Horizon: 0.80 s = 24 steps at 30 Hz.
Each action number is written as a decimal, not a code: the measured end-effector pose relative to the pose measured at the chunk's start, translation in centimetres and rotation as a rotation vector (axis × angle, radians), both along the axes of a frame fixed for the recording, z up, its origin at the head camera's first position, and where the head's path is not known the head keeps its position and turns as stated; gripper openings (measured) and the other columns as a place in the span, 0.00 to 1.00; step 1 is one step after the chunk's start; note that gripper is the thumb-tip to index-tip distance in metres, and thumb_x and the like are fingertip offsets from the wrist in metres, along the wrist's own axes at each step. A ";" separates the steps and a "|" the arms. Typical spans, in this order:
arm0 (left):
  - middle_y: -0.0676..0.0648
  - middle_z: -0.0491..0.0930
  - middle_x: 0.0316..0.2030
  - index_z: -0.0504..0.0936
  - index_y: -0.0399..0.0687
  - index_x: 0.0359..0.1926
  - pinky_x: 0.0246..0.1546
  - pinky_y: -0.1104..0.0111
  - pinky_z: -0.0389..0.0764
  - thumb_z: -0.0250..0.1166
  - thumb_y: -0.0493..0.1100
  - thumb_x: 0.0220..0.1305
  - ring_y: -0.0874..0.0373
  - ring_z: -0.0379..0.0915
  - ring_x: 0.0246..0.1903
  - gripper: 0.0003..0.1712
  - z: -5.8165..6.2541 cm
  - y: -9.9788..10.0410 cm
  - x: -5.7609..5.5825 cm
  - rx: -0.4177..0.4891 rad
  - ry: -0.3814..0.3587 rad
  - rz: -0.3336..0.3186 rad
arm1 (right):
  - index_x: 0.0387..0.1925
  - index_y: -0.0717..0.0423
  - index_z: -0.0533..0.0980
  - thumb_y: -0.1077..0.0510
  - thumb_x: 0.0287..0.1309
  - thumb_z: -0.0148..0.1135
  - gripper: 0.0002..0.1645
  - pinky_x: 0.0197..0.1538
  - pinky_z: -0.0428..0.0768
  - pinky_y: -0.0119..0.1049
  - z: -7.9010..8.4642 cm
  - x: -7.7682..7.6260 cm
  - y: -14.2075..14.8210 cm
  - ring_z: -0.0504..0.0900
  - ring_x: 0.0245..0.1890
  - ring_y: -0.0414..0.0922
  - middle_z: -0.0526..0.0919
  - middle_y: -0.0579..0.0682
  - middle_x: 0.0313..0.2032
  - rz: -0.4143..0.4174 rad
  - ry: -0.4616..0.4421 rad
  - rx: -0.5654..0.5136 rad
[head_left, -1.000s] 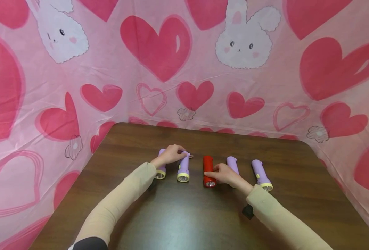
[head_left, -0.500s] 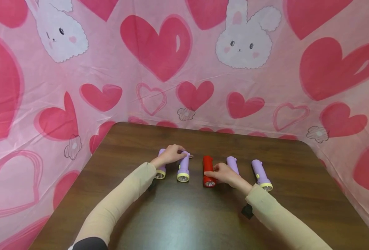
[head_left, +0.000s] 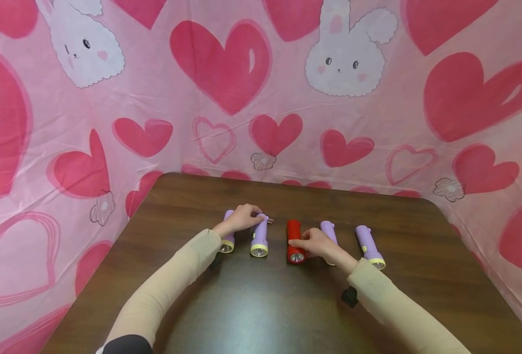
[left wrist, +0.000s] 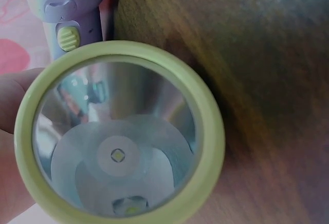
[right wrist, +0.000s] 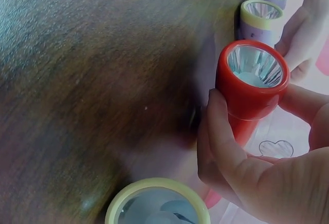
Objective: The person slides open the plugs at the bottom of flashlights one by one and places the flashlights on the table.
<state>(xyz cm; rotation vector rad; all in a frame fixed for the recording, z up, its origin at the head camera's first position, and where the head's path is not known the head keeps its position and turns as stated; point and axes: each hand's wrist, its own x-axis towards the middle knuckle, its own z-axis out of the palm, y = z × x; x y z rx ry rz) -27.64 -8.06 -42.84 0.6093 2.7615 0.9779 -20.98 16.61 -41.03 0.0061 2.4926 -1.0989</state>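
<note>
Purple flashlights with pale yellow rims lie in a row on a brown table, with a red flashlight (head_left: pixel 294 233) in the middle. My left hand (head_left: pixel 242 218) reaches across the leftmost purple flashlight (head_left: pixel 227 245) and grips the tail end of the second purple flashlight (head_left: pixel 259 240). That one's lens (left wrist: pixel 118 152) fills much of the left wrist view and hides most of the hand. My right hand (head_left: pixel 320 242) pinches the red flashlight near its head (right wrist: pixel 252 80), thumb on one side and fingers on the other. The hand partly covers a purple flashlight (head_left: pixel 328 230) beside it.
Another purple flashlight (head_left: pixel 369 246) lies at the right end of the row. The wooden table (head_left: pixel 243 305) extends in front of the row. A pink cloth (head_left: pixel 296 103) with hearts and rabbits hangs behind and around it.
The red flashlight's lens end has shifted very slightly up and away in the head view, together with my right hand. My left hand and the purple flashlights look unmoved.
</note>
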 end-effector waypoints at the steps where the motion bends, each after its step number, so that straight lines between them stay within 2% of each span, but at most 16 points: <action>1: 0.36 0.84 0.51 0.82 0.35 0.53 0.56 0.53 0.79 0.61 0.44 0.68 0.43 0.80 0.53 0.19 0.0 0.0 0.0 0.001 -0.001 0.000 | 0.42 0.69 0.78 0.47 0.59 0.68 0.26 0.36 0.86 0.33 0.0 0.0 0.0 0.80 0.30 0.42 0.83 0.54 0.33 -0.002 -0.003 -0.002; 9: 0.36 0.84 0.52 0.82 0.35 0.53 0.58 0.53 0.78 0.61 0.44 0.68 0.43 0.80 0.54 0.19 -0.2 0.0 -0.1 0.006 -0.009 0.009 | 0.44 0.71 0.78 0.49 0.59 0.68 0.27 0.36 0.86 0.34 -0.1 0.2 0.0 0.80 0.30 0.41 0.82 0.55 0.34 0.003 0.013 0.004; 16: 0.37 0.85 0.49 0.83 0.34 0.52 0.54 0.55 0.80 0.61 0.43 0.67 0.45 0.81 0.51 0.18 -0.6 0.0 -0.4 -0.001 0.030 0.000 | 0.49 0.73 0.77 0.50 0.60 0.68 0.28 0.38 0.87 0.36 -0.2 0.5 -0.1 0.80 0.29 0.40 0.84 0.57 0.36 -0.017 0.014 -0.046; 24: 0.38 0.85 0.51 0.82 0.36 0.53 0.57 0.55 0.79 0.61 0.44 0.68 0.45 0.80 0.54 0.19 -0.5 0.1 -0.3 0.001 -0.005 0.020 | 0.51 0.74 0.75 0.51 0.61 0.67 0.30 0.38 0.86 0.35 -0.2 0.7 -0.2 0.80 0.29 0.40 0.84 0.57 0.37 -0.032 0.008 -0.080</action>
